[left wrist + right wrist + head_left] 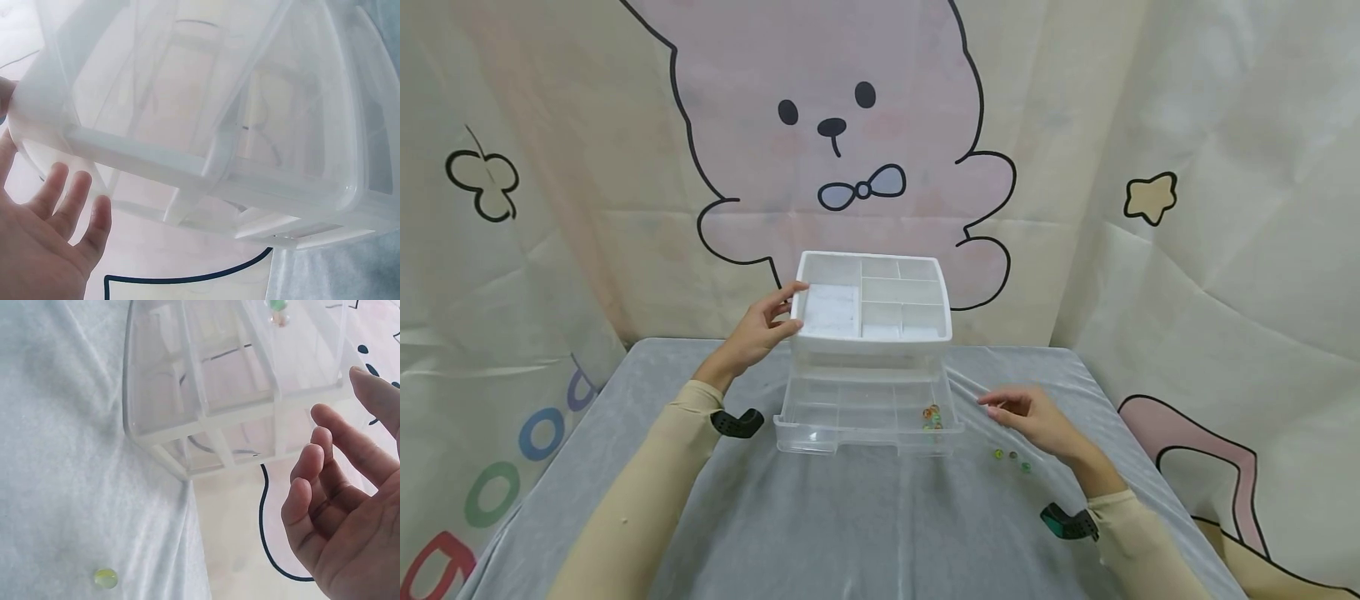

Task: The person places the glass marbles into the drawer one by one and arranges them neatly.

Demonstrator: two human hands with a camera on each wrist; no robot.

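At the far middle of the grey-covered table [820,517] stands a small plastic drawer cabinet [871,333], its white top tray [870,293] split into several compartments. The left hand [763,329] holds the tray's left rim, thumb hooked over the top edge and fingers against the side; in the left wrist view the fingers [69,200] lie fairly straight along the translucent wall rather than curling tightly. Below the tray, a clear drawer [868,417] is pulled out toward the near side, and a cluster of glass marbles [932,417] sits in its right front compartment. The right hand [1037,419] hovers just right of the drawer's right corner, above the cloth, holding nothing: its fingers are loosely bent and spread apart, plainly so in the right wrist view [340,506]. On the cloth near that hand, on its near left side, lie three loose marbles [1012,457] in a short row, well apart from the ones in the drawer; one yellow-green marble [105,578] shows in the right wrist view. Behind the table hangs a backdrop [850,125] printed with a cartoon rabbit.
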